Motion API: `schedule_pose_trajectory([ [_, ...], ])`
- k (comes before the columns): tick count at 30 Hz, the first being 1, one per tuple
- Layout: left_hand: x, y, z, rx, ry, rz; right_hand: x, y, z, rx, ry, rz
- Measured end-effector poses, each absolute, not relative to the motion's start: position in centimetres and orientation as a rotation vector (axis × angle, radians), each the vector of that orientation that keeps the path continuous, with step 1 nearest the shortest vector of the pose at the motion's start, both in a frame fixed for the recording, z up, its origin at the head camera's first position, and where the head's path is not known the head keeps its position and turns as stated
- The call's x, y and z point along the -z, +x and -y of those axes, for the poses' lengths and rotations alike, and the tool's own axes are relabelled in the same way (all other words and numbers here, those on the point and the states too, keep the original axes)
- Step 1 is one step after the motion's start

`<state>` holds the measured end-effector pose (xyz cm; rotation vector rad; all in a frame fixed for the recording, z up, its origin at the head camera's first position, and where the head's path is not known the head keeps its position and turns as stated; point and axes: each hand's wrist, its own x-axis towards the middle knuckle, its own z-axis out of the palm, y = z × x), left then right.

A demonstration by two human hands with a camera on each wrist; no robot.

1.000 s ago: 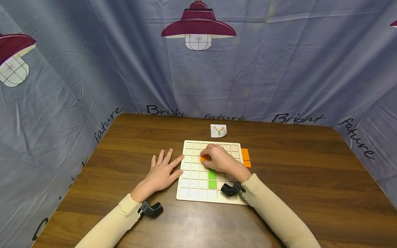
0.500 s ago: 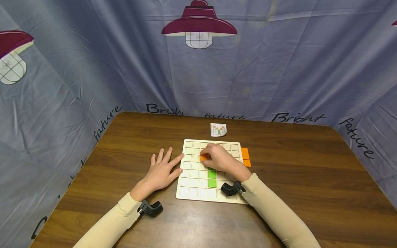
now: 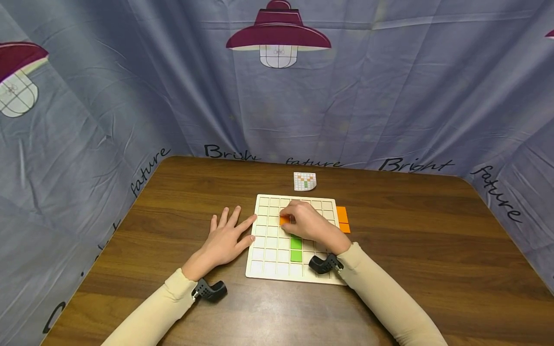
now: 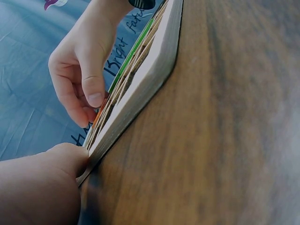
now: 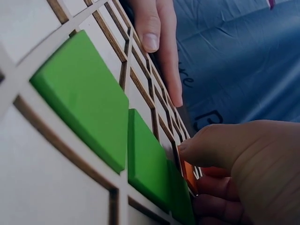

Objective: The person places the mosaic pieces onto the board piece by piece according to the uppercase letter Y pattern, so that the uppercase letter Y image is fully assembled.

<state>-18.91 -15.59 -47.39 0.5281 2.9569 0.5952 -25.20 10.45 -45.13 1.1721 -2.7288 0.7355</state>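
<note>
A pale wooden grid board (image 3: 265,254) lies on the table. My right hand (image 3: 307,221) reaches over it, thumb and fingers curled at an orange square tile (image 3: 284,220) in one of its cells. In the right wrist view that orange tile (image 5: 189,176) is pinched at its edge and partly hidden by the hand. Green tiles (image 3: 296,250) sit in a column just nearer than it, the farthest half covered by the hand. My left hand (image 3: 222,242) rests with fingers spread, index finger and thumb at the board's left edge.
Orange tiles (image 3: 342,215) lie on the table against the board's right side. Beyond the board is a small paper card (image 3: 305,181) printed with a coloured grid pattern. A blue-grey curtain (image 3: 346,105) hangs behind the brown wooden table (image 3: 411,226).
</note>
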Motion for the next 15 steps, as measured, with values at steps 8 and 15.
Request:
schedule_pose_trajectory([
  [8,47.35,-18.89,15.59,-0.601,0.536,-2.962,45.19,-25.21,-10.55,-0.730,1.170,2.717],
  [15,47.23,-18.84,15.56,-0.599,0.530,-2.961,45.16,-25.07,-10.70,-0.751,1.182,2.692],
])
